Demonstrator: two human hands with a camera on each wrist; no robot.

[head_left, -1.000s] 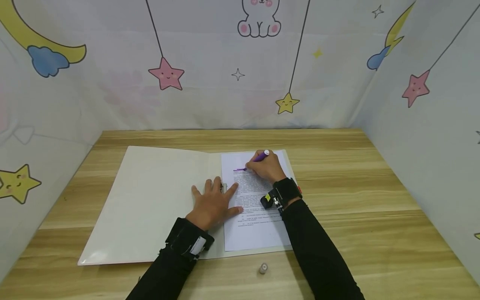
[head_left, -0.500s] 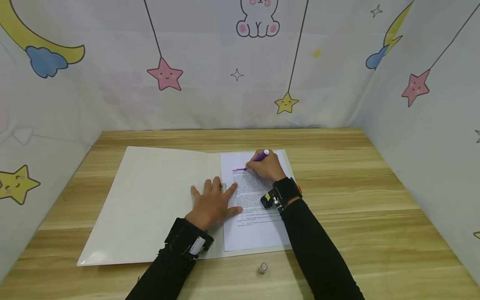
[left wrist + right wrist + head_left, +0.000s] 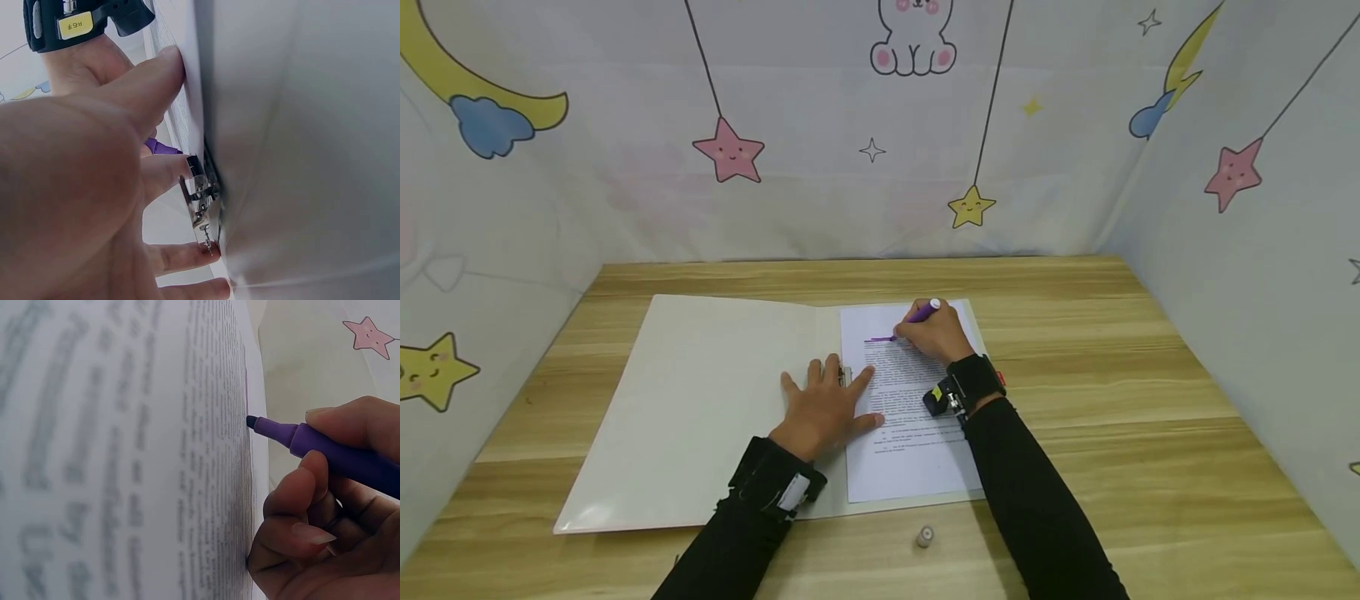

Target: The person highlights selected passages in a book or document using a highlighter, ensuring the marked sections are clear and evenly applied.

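Marker [image 3: 922,312], head view: nudged slightly rightward along the purple line [image 3: 880,339] since the earlier frame, near the printed page's [image 3: 917,477] top.
Left hand [image 3: 822,417], head view: laid with fingers spread across folder [image 3: 715,400] and page edge; best kept pressed there.
Clip [image 3: 200,203], left wrist view: seen beside the fingertips.
Right hand [image 3: 344,547], right wrist view: marker clamped between thumb and fingers; light pressure and a steady slant are advised.

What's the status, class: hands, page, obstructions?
Right hand grips purple marker, tip at purple line on page. Left hand spread across page and folder. No obstruction seen.
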